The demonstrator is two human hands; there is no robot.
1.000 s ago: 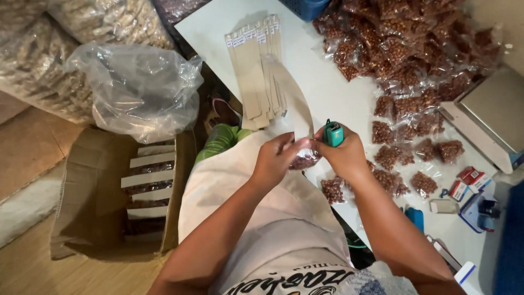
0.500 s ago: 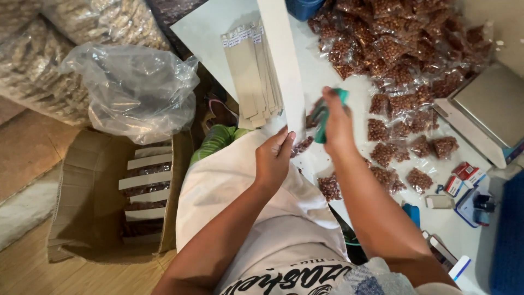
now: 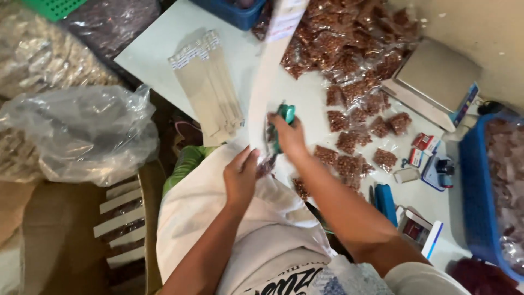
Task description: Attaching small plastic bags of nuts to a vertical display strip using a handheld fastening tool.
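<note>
My right hand [image 3: 289, 136] is closed around a small green stapler [image 3: 285, 114], pressed against a long white card strip [image 3: 267, 71]. The strip rises from my lap over the white table [image 3: 164, 43] toward the top of the view. My left hand [image 3: 240, 175] pinches the strip's lower end. A small clear bag of brown nuts [image 3: 267, 164] sits right beside its fingertips, and I cannot tell whether the fingers grip it too. A white cloth [image 3: 207, 218] covers my lap under both hands.
A heap of small nut bags [image 3: 349, 49] fills the table's far side, with loose ones [image 3: 349, 142] near my right hand. Tan card strips [image 3: 207, 87] lie stacked at left. A weighing scale [image 3: 436, 76], blue stapler [image 3: 386, 202], blue basket [image 3: 480, 191] and large plastic bag [image 3: 82, 131] surround me.
My right hand has moved up and away from my lap with the green stapler. The white strip now stretches further over the table. My left hand has dropped slightly toward the lap.
</note>
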